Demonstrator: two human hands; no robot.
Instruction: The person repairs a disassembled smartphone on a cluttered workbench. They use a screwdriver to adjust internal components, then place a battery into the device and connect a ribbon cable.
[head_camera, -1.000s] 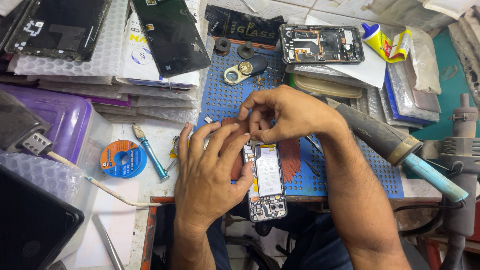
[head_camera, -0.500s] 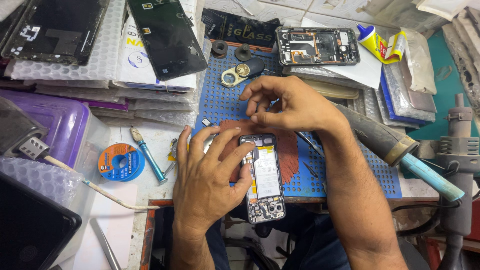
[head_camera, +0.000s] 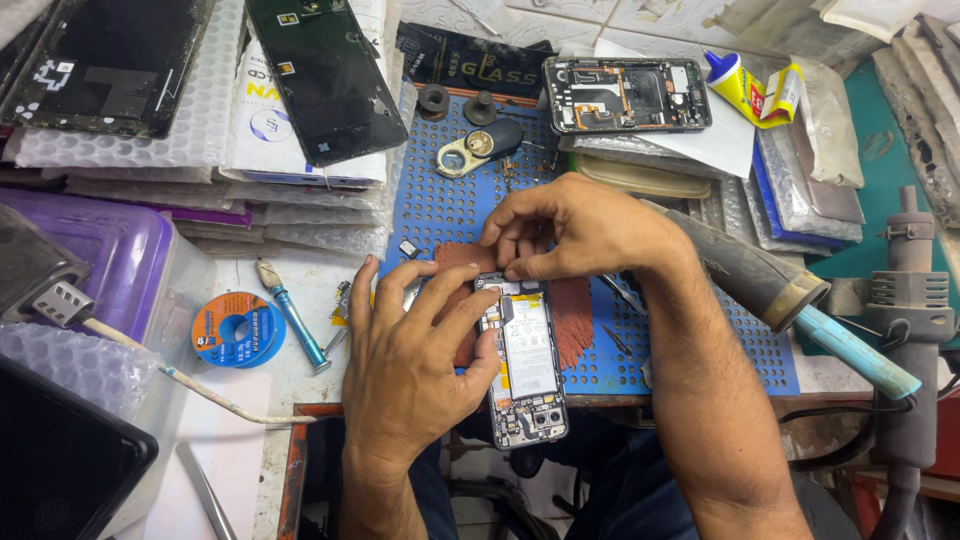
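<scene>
The opened phone (head_camera: 525, 360), back cover off with battery and boards exposed, lies on the blue perforated mat (head_camera: 450, 195) at the bench's near edge, its camera end overhanging toward the person. Its long axis runs near-to-far, almost straight away from the body, tilted slightly. The left hand (head_camera: 410, 365) lies just left of the phone, palm down, fingers spread and curled over the left long edge, thumb against the side near the middle; it braces the body rather than pinching anything. The right hand (head_camera: 575, 228) sits at the far short end, fingertips pressed together on the top edge of the frame; whether a small part is nipped between them cannot be told. So the phone lies toward the body from the right hand and to the right of the left hand. Both hands touch it; the right alone covers the far end. A second opened phone (head_camera: 625, 95) rests well apart at the far side, a solder spool (head_camera: 238, 328) and small screwdriver (head_camera: 290, 312) left of the left hand, and a hot-air handpiece (head_camera: 780, 290) just right of the right forearm.
</scene>
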